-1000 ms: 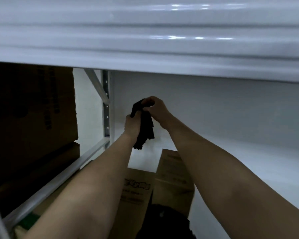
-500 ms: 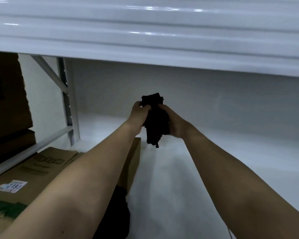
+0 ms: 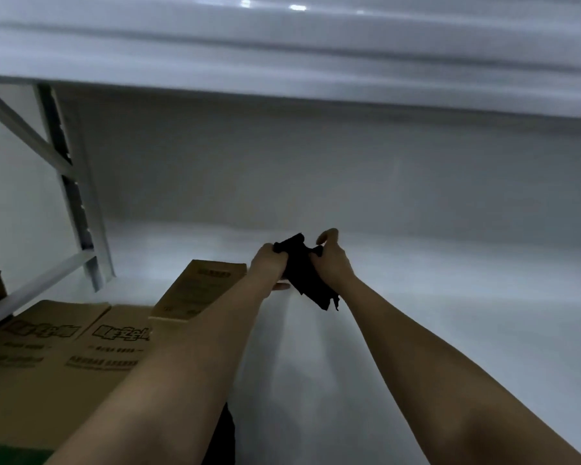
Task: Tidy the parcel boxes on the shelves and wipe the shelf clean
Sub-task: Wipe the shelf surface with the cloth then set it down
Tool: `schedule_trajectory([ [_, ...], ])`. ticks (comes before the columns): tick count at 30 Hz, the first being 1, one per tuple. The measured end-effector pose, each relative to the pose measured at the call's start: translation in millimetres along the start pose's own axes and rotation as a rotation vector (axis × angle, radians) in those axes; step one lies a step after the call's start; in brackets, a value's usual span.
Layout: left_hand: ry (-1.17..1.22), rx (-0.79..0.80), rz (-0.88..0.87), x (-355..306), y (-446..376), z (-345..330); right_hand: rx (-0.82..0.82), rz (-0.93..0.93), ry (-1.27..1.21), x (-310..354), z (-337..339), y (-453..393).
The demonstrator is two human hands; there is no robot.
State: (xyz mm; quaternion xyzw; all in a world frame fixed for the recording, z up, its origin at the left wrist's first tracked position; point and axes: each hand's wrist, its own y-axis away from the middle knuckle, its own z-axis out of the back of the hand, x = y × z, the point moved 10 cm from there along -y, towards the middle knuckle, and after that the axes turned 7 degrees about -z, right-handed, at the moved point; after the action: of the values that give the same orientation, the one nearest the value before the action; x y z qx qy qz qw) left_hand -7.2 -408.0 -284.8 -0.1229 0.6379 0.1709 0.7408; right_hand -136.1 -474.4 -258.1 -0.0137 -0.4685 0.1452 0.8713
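A black cloth (image 3: 307,275) hangs bunched between both hands above the white shelf (image 3: 433,297). My left hand (image 3: 268,267) grips its left side and my right hand (image 3: 332,261) pinches its upper right corner. The cloth's lower end dangles free above the shelf surface. A narrow brown parcel box (image 3: 198,290) stands just left of my left wrist. A wide flat brown box (image 3: 57,357) with printed lettering lies at the lower left, partly hidden by my left forearm.
The white upper shelf beam (image 3: 282,55) runs overhead. A white perforated upright (image 3: 78,209) with a diagonal brace stands at the left. A dark object (image 3: 223,437) lies beside the flat box, under my left forearm. The bare shelf stretches to the right and back.
Both hands have lowered with the cloth toward the shelf. The view has swung right and down, bringing more of the brown boxes and the shelf floor into sight.
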Motion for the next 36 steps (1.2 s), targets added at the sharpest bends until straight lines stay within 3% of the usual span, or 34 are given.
schedule_trajectory([
  [5, -0.075, -0.086, 0.022, 12, -3, 6, 0.38, 0.013, 0.023, -12, -46, 5],
  [11, 0.042, -0.097, 0.061, 20, 3, -6, 0.36, 0.071, 0.256, -27, -56, -5],
  [15, -0.006, 0.001, 0.061, 29, 13, -23, 0.398, 0.047, 0.331, -48, -61, -10],
  [17, -0.203, 0.04, 0.046, 36, 18, -28, 0.419, 0.047, 0.379, -58, -65, -11],
  [22, -1.152, 0.211, 0.069, 77, 38, -42, 0.395, 0.093, 0.572, -76, -74, -9],
  [25, -1.484, 0.359, 0.065, 109, 52, -55, 0.334, 0.154, 0.683, -80, -78, -2],
  [32, -1.682, 0.441, 0.031, 112, 57, -50, 0.244, 0.311, 0.847, -80, -94, 13],
  [36, -1.721, 0.466, 0.029, 116, 54, -47, 0.284, 0.214, 0.751, -80, -114, 18],
])
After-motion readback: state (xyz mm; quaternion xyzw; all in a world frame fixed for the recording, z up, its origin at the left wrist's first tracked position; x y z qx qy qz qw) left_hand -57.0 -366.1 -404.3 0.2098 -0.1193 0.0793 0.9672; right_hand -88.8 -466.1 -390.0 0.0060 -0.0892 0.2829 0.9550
